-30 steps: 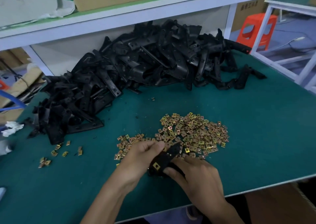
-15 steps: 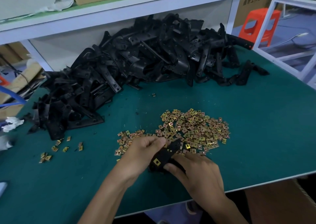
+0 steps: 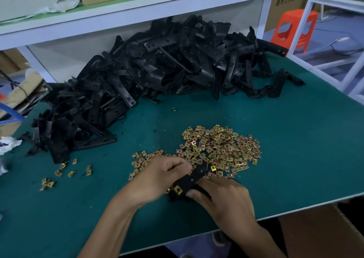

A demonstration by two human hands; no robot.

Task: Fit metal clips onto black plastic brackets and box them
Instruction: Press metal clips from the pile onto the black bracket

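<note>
A black plastic bracket [image 3: 192,181] lies tilted between both hands near the table's front edge, with one gold metal clip [image 3: 177,190] seated on its lower end. My left hand [image 3: 160,181] grips the bracket's upper part, fingers curled and thumb tip pressed near its top. My right hand [image 3: 222,198] holds the lower end from the right, thumb beside the seated clip. A spread heap of gold clips [image 3: 218,149] lies just beyond the hands. A big pile of black brackets [image 3: 149,76] fills the back of the table.
Green table mat [image 3: 295,139]; its front edge runs just behind my wrists. A few loose clips [image 3: 61,172] lie at the left front. A white shelf [image 3: 137,11] with a cardboard box hangs over the pile. An orange stool [image 3: 293,31] stands beyond the right edge.
Both hands and the bracket stay almost in place; my left thumb has shifted slightly along the bracket's upper end. The camera view has moved a little.
</note>
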